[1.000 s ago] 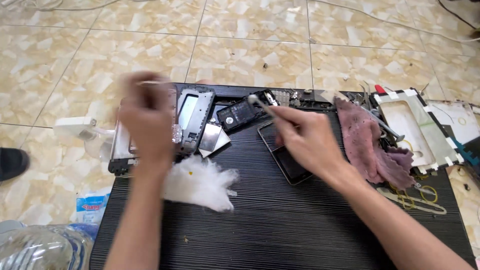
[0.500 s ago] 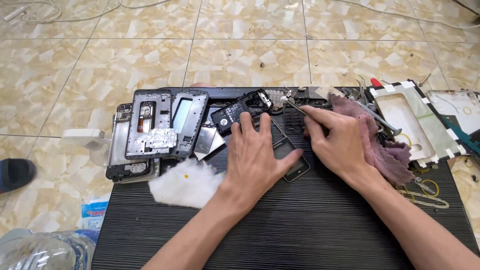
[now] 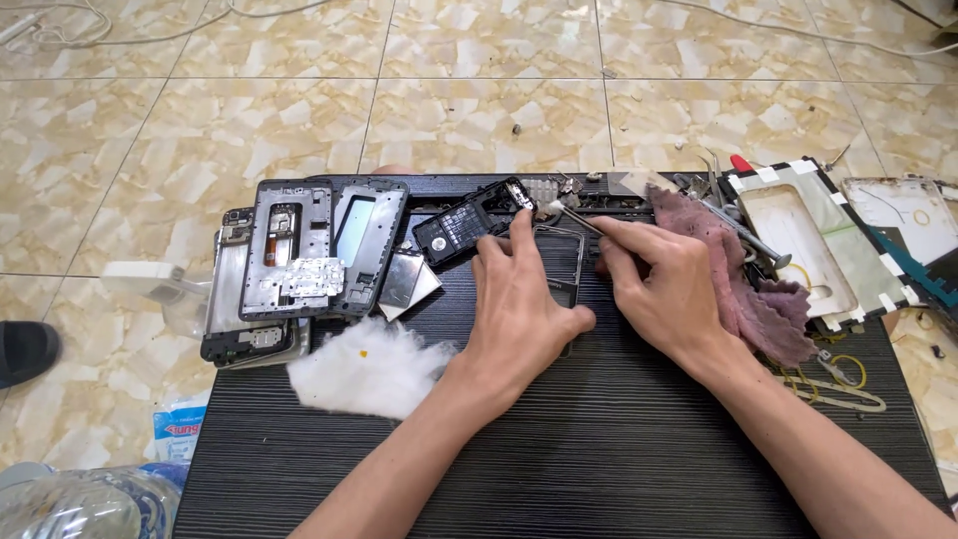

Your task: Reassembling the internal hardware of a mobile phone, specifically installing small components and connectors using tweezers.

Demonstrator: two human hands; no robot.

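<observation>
My left hand (image 3: 524,299) lies flat over a dark phone frame (image 3: 561,262) on the black ribbed mat (image 3: 599,439), its forefinger reaching up to a black phone part (image 3: 469,225) that rests tilted. My right hand (image 3: 664,284) pinches thin metal tweezers (image 3: 571,213) whose tips point at the upper end of that black part. Much of the phone frame is hidden under my left palm.
Several stacked phone frames and back covers (image 3: 299,265) lie at the mat's left. A white wad of cotton (image 3: 364,367) sits near them. A mauve rag (image 3: 738,284), tools and a white tray (image 3: 808,240) are at the right. Tiled floor surrounds the mat; a plastic bag (image 3: 80,504) lies bottom left.
My left hand came from the stacked frames at the left to the middle and settled on the phone frame. My right hand stayed with the tweezers, shifting slightly left toward the black part.
</observation>
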